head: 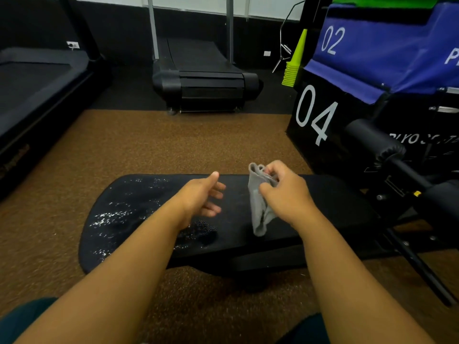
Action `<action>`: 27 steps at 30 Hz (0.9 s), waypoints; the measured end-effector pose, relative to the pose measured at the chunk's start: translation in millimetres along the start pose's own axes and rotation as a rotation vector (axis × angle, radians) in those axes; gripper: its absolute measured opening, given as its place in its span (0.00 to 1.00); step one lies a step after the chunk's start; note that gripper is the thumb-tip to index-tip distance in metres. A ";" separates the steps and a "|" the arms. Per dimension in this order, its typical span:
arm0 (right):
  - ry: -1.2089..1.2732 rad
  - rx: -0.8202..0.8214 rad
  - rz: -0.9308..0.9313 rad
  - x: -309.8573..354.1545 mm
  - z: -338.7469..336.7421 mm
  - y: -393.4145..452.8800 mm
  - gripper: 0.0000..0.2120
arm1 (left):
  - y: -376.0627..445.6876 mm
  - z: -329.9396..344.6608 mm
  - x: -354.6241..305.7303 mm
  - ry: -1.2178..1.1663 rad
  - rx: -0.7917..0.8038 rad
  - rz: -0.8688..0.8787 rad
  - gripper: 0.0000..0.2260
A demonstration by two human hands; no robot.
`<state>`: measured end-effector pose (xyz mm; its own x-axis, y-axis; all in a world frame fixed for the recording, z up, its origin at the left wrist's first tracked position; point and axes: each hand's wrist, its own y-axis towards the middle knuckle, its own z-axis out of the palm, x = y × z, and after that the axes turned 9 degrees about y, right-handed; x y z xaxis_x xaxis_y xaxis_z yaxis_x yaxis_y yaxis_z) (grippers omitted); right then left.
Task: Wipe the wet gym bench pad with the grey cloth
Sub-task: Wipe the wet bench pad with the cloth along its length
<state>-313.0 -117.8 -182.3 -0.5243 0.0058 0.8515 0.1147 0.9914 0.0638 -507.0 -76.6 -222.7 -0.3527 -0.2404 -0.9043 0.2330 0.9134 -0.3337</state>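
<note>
The grey cloth [259, 202] is pinched bunched in the right hand [285, 192] above the bench pad [323, 207], while the left hand [201, 197], empty and loosely spread, is held near it, seemingly to unfold it before the droplets [119, 214] are wiped.

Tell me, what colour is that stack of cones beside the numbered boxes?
Bright yellow-green; the stack of cones shows only in the head view, at upper right.

A single wide-angle view is taken from head height, directed forward and downward. The bench pad [154, 214] is seen close, across the lower centre; treadmills [206, 78] are framed far beyond, at the top.
</note>
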 end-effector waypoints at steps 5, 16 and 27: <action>-0.500 0.274 -0.103 -13.1 23.6 -11.0 0.20 | 13.6 -20.1 31.5 0.553 -0.298 0.072 0.11; -0.698 0.224 -0.027 -100.4 91.9 -2.3 0.27 | 15.6 -23.4 81.1 0.971 -0.438 0.210 0.17; -0.600 0.375 -0.244 -92.1 93.4 37.9 0.25 | 10.2 -26.7 87.1 0.927 -0.425 0.196 0.16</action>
<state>-339.2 -68.5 -306.9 -0.8807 -0.2558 0.3986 -0.3030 0.9511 -0.0592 -559.6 -79.4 -297.8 -0.9436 0.1075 -0.3131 0.0862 0.9930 0.0812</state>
